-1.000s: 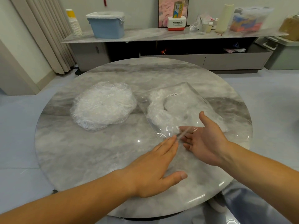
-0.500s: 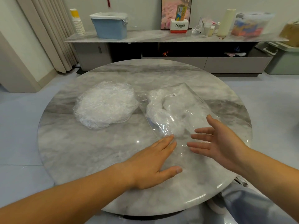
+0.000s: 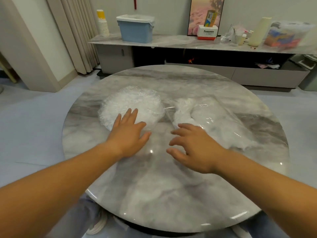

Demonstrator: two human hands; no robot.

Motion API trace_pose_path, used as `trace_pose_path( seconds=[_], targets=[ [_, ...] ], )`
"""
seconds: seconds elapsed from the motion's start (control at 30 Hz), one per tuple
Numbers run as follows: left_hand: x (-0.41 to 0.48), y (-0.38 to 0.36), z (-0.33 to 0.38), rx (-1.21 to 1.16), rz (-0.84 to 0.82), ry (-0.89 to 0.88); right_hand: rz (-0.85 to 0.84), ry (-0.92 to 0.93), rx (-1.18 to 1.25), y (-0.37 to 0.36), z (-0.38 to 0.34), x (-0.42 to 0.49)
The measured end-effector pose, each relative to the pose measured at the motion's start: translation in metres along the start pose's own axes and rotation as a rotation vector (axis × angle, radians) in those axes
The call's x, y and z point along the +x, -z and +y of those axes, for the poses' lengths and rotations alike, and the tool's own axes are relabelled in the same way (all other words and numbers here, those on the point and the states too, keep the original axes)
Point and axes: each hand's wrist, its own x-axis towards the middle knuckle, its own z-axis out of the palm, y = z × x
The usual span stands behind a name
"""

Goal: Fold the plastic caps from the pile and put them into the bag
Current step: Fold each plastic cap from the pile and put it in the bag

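Left hand (image 3: 128,135) rests flat on cap pile (image 3: 132,102); right hand (image 3: 193,146) spread beside bag (image 3: 221,124).

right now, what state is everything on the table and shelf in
pile of plastic caps: heaped flat on the table, not bagged
bag: lying flat, some white caps inside, mouth unclear
left hand: fingers straight, over the pile's near edge, holding nothing
right hand: fingers spread, loosely curved, empty, by the bag's near corner
blue bin: upright, white liner over its rim
paper cups: stacked upright
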Motion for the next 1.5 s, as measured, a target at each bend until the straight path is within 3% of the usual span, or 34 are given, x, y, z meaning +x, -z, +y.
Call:
trace_pose_path(
  seconds=[0.07, 0.2, 0.3, 0.77, 1.0, 1.13, 1.33, 1.5],
  targets=[
    [0.012, 0.000, -0.019, -0.036, -0.012, 0.091, -0.101, 0.039, -0.080, -0.012, -0.010, 0.016],
    [0.034, 0.002, -0.054, -0.176, 0.011, 0.187, -0.143, 0.094, -0.105, -0.027, -0.021, 0.037],
    [0.040, -0.007, -0.075, -0.191, -0.108, 0.195, -0.188, 0.090, -0.113, -0.034, -0.022, 0.040],
    [-0.037, -0.008, -0.034, 0.016, -0.294, 0.055, -0.184, -0.061, -0.050, -0.029, 0.016, 0.018],
    [-0.043, 0.002, -0.032, 0.086, -0.079, 0.035, 0.019, -0.035, 0.114, -0.020, 0.006, 0.005],
    [-0.044, 0.007, -0.027, 0.085, 0.006, -0.020, 0.073, 0.036, 0.058, -0.017, -0.003, 0.004],
    [-0.053, 0.020, -0.016, -0.182, 0.161, -0.029, 0.153, 0.051, -0.056, -0.021, -0.012, 0.012],
    [-0.071, 0.032, 0.004, -0.573, 0.063, 0.042, 0.105, 0.135, -0.037, -0.023, -0.011, 0.001]
  ],
)
